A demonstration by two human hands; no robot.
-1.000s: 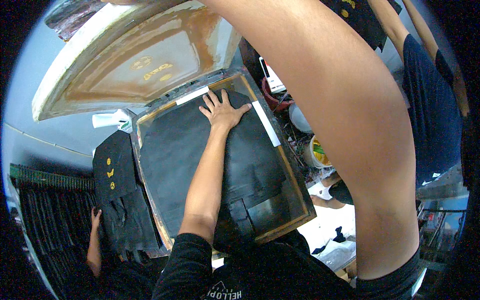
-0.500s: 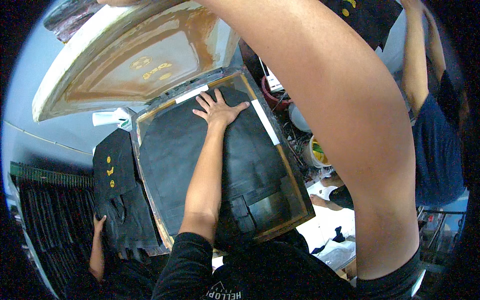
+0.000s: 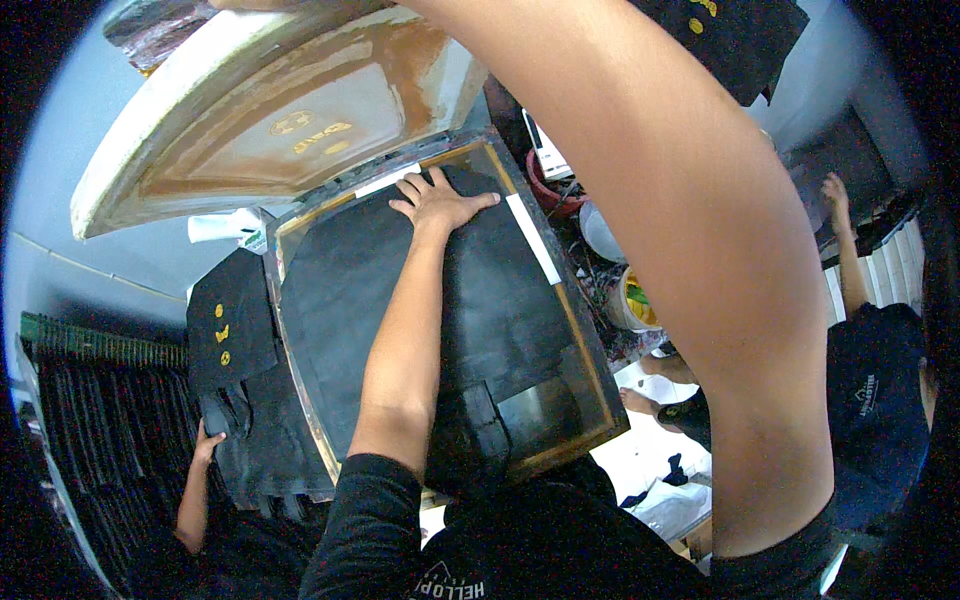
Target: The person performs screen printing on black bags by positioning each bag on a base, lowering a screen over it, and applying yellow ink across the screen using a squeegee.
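here | left hand (image 3: 440,203) flat on black garment (image 3: 420,300); near platen's (image 3: 590,340) far edge

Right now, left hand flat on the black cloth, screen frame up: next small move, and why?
Probably slide the left hand outward across the black cloth to flatten it. The palm lies open near the far edge of the board, and the right arm reaches up toward the raised screen frame, so the cloth is uncovered.

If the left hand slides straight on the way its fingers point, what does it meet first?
The left hand lies flat on the black garment, fingers pointing at the far edge. It would probably first meet the white tape strip on the board's rim, under the raised screen frame.
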